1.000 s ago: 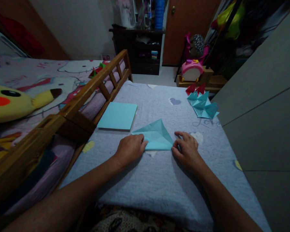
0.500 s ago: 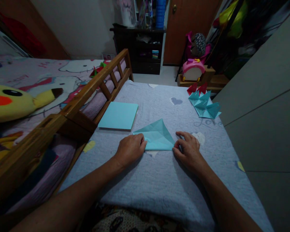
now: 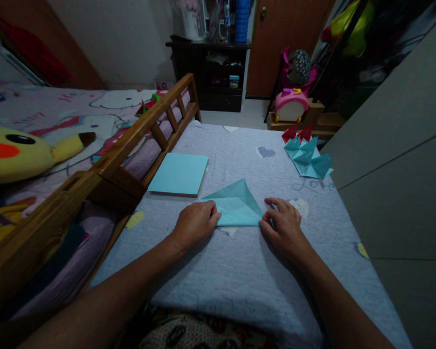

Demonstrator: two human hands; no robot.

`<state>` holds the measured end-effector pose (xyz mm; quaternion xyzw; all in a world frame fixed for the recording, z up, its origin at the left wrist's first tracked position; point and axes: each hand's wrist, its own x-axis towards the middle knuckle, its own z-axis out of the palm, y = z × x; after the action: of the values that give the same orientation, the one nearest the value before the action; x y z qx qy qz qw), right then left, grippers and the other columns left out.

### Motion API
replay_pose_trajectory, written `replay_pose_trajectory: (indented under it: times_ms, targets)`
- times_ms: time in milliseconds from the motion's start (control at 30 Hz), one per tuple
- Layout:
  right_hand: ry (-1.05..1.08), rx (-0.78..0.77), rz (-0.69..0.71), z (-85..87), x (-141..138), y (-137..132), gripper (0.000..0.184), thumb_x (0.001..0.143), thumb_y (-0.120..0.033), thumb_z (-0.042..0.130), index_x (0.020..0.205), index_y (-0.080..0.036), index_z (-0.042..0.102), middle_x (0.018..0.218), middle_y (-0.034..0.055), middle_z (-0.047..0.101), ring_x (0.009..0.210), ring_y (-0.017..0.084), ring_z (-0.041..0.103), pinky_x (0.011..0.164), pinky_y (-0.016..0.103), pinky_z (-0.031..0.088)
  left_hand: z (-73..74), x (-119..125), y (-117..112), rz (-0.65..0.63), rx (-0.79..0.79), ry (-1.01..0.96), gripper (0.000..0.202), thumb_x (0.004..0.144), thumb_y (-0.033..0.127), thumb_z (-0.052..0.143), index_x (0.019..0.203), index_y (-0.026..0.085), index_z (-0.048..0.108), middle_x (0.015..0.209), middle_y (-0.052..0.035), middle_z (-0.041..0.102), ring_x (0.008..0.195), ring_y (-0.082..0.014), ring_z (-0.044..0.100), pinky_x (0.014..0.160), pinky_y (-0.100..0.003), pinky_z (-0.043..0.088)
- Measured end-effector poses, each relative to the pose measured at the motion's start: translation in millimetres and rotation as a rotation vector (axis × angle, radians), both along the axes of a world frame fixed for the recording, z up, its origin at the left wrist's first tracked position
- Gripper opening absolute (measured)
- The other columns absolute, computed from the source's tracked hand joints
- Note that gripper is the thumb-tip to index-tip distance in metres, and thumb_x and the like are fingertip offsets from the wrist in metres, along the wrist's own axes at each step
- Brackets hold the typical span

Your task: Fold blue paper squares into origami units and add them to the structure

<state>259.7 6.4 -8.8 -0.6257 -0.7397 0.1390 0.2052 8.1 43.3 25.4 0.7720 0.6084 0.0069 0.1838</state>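
A light-blue sheet of origami paper [image 3: 238, 206], partly folded and creased, lies on the bed in front of me. Its top comes to a point and its near edge runs straight. My left hand [image 3: 196, 220] is closed on the paper's left side, thumb and fingers pressed together and hiding that corner. At the right corner, my right hand [image 3: 282, 220] pinches the paper between thumb and index finger, its other fingers loosely curled. Beyond my left hand rests a flat square stack of light-blue paper [image 3: 179, 173].
Folded blue paper pieces [image 3: 307, 157] sit at the bed's far right, with red folded pieces [image 3: 304, 132] behind them. A wooden rail [image 3: 145, 128] runs along the left. Past it lies a yellow plush toy [image 3: 18, 155]. A pale cabinet side [image 3: 403, 169] borders the right.
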Motion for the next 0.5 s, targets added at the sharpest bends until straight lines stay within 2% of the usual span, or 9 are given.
replay_pose_trajectory:
  times_ms: [300,433,500]
  targets:
    - [-0.004,-0.011,-0.010,-0.8,-0.1,1.0,0.011,0.084,-0.025,0.061,0.073,-0.022,0.064,0.135,0.0122,0.060,0.128,0.037,0.045,0.105,0.061,0.031,-3.7,-0.7,1.6,0.004,0.015,-0.019,0.021,0.095,0.033,0.055,0.082,0.020,0.064,0.079,-0.0056,0.071,0.076,-0.0225,0.066,0.065,-0.029,0.040]
    - [0.003,-0.017,-0.012,-0.7,0.1,1.4,0.010,0.082,-0.024,0.062,0.073,-0.022,0.065,0.135,0.0121,0.060,0.128,0.037,0.045,0.105,0.060,0.031,-2.4,-0.9,0.0,0.028,0.009,-0.041,0.014,0.095,0.033,0.058,0.093,0.020,0.063,0.081,-0.0041,0.071,0.075,-0.0217,0.065,0.065,-0.029,0.040]
    - [0.005,-0.012,-0.013,-0.9,0.0,1.2,0.009,0.082,-0.024,0.063,0.073,-0.022,0.065,0.134,0.0120,0.060,0.128,0.036,0.046,0.105,0.060,0.031,-2.8,-0.9,-1.5,0.008,0.059,-0.069,0.013,0.094,0.029,0.060,0.102,0.019,0.063,0.085,-0.0048,0.070,0.078,-0.0221,0.064,0.068,-0.030,0.043]
